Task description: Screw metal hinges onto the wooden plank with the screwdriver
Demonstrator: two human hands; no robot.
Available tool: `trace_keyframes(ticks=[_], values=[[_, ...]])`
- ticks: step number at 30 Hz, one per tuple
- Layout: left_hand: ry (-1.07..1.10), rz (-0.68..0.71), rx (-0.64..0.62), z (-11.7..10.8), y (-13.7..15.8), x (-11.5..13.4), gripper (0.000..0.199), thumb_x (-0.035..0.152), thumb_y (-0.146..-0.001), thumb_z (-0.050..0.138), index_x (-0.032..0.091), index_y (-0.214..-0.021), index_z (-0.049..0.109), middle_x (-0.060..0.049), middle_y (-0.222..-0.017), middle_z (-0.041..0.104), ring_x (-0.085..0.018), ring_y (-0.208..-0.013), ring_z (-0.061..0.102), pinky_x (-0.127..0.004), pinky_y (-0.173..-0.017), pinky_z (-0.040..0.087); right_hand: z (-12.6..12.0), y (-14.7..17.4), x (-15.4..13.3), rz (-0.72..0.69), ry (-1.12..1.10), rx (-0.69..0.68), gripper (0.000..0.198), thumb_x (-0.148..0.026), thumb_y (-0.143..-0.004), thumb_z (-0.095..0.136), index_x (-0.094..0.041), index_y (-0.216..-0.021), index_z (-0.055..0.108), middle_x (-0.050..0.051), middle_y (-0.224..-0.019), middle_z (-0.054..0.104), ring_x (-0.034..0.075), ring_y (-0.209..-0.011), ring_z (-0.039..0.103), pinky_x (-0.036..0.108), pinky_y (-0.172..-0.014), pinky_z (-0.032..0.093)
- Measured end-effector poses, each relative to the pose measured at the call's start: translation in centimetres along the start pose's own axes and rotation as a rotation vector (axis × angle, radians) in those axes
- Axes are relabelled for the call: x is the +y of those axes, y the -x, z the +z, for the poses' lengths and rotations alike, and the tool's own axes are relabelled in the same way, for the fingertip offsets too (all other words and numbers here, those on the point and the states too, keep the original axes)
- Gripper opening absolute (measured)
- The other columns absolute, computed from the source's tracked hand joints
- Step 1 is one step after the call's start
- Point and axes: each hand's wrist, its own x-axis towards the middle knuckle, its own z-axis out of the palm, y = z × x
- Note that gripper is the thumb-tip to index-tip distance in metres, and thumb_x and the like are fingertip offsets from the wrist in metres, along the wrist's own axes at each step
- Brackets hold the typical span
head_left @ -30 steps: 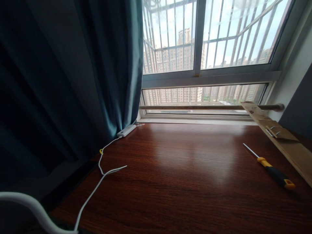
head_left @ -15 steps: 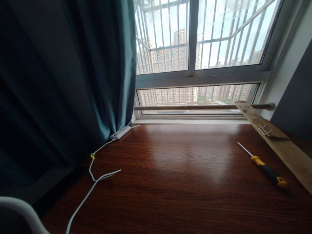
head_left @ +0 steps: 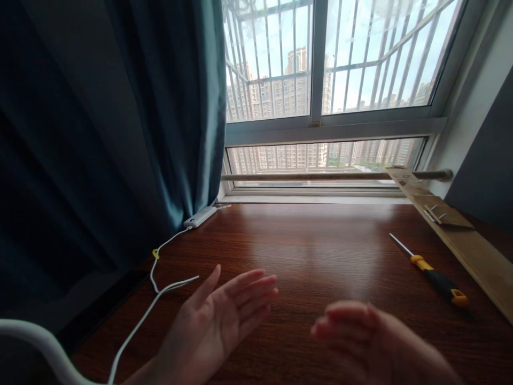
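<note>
Screwdriver (head_left: 436,279), yellow and black, lying on the brown table (head_left: 304,251) beyond and to the right of the right hand (head_left: 372,342), apart from it, its shaft pointing away toward the window. Both hands are bare and hold nothing that shows. Left hand (head_left: 222,323): palm turned toward the right hand, fingers stretched out side by side, thumb raised apart. Right hand: blurred, fingers close together and pointing toward the left hand, a gap between the two; whether either hand touches the table cannot be told. White cord (head_left: 138,324): to the left of the left hand, one tip near its thumb. Cardboard strip (head_left: 476,256): farther right than the screwdriver, bearing a small flap (head_left: 457,218) with thin metal pins. Progress, as judged from this view: handling appears not yet begun, the screwdriver lying unheld; what is finished or outstanding cannot otherwise be determined.
</note>
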Motion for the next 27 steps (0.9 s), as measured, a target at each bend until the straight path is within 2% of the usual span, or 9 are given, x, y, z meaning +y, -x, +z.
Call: trace_keyframes(ticks=[2,4,7,12,16,19,22,24,27], values=[[0.022,0.067,-0.104,2.7,-3.2,0.1,0.043,0.045,-0.083,0.046,0.012,-0.102,0.066,-0.016,-0.117,0.059,-0.029,-0.113,0.051,-0.044,-0.098,0.033,-0.4,-1.9,-2.6,-0.155,-0.163,0.133,0.029,-0.034,-0.086,0.044,-0.021,-0.098,0.067,0.006,-0.11,0.065,0.016,-0.11,0.056,0.033,-0.1,0.041],[-0.093,0.135,-0.181,5.4,-5.9,-0.2,0.031,0.034,-0.082,0.052,0.012,-0.1,0.065,-0.015,-0.117,0.059,-0.029,-0.112,0.052,-0.043,-0.098,0.033,-0.2,-4.2,-5.3,-0.326,-0.259,0.188,0.033,-0.032,-0.088,0.039,-0.015,-0.099,0.065,0.009,-0.112,0.063,0.016,-0.113,0.053,0.033,-0.101,0.039],[-0.11,0.215,-0.304,9.0,-8.5,-0.8,0.029,0.032,-0.083,0.052,0.013,-0.102,0.063,-0.013,-0.122,0.055,-0.028,-0.118,0.046,-0.042,-0.099,0.032,1.0,-6.9,-7.6,-0.448,-0.317,0.12,0.039,-0.033,-0.089,0.032,-0.014,-0.105,0.062,0.009,-0.115,0.061,0.016,-0.116,0.05,0.036,-0.102,0.038],[0.134,0.223,-0.454,13.1,-9.4,-1.5,0.048,0.047,-0.086,0.041,0.018,-0.122,0.051,-0.009,-0.128,0.051,-0.023,-0.127,0.036,-0.035,-0.104,0.028,2.7,-8.2,-7.0,-0.5,-0.339,0.03,0.042,-0.036,-0.088,0.031,-0.014,-0.112,0.056,0.01,-0.122,0.056,0.017,-0.121,0.045,0.04,-0.102,0.037],[0.078,0.197,-0.496,13.3,-9.3,-1.7,0.056,0.045,-0.083,0.049,0.019,-0.131,0.041,-0.01,-0.131,0.048,-0.026,-0.128,0.033,-0.037,-0.105,0.028,2.5,-8.0,-7.0,-0.49,-0.342,0.033,0.042,-0.037,-0.087,0.029,-0.016,-0.114,0.053,0.009,-0.122,0.056,0.017,-0.123,0.044,0.042,-0.101,0.037],[-0.005,0.21,-0.532,12.3,-9.5,-1.6,0.056,0.036,-0.081,0.055,0.021,-0.133,0.039,-0.01,-0.132,0.048,-0.027,-0.127,0.036,-0.039,-0.104,0.03,2.2,-8.1,-7.3,-0.457,-0.346,0.028,0.042,-0.039,-0.088,0.028,-0.016,-0.114,0.052,0.009,-0.122,0.056,0.017,-0.123,0.044,0.042,-0.101,0.037],[-0.119,0.227,-0.576,11.5,-9.8,-1.3,0.066,0.021,-0.072,0.067,0.022,-0.132,0.04,-0.01,-0.131,0.049,-0.029,-0.124,0.039,-0.039,-0.101,0.033,1.7,-8.5,-7.3,-0.433,-0.358,0.024,0.043,-0.041,-0.088,0.029,-0.015,-0.113,0.052,0.01,-0.122,0.056,0.017,-0.122,0.044,0.041,-0.101,0.037],[-0.187,0.241,-0.566,11.2,-9.8,-1.2,0.072,0.014,-0.068,0.07,0.023,-0.132,0.04,-0.01,-0.13,0.05,-0.029,-0.121,0.043,-0.038,-0.099,0.037,1.4,-8.9,-7.2,-0.427,-0.363,0.018,0.043,-0.042,-0.087,0.031,-0.014,-0.113,0.051,0.011,-0.121,0.055,0.018,-0.122,0.045,0.041,-0.101,0.037],[-0.212,0.274,-0.486,11.0,-9.7,-1.5,0.067,0.014,-0.071,0.067,0.024,-0.132,0.04,-0.01,-0.127,0.053,-0.028,-0.118,0.047,-0.037,-0.096,0.04,1.0,-9.4,-6.9,-0.409,-0.384,0.013,0.045,-0.044,-0.087,0.033,-0.012,-0.113,0.05,0.014,-0.123,0.054,0.019,-0.121,0.045,0.041,-0.1,0.038]])
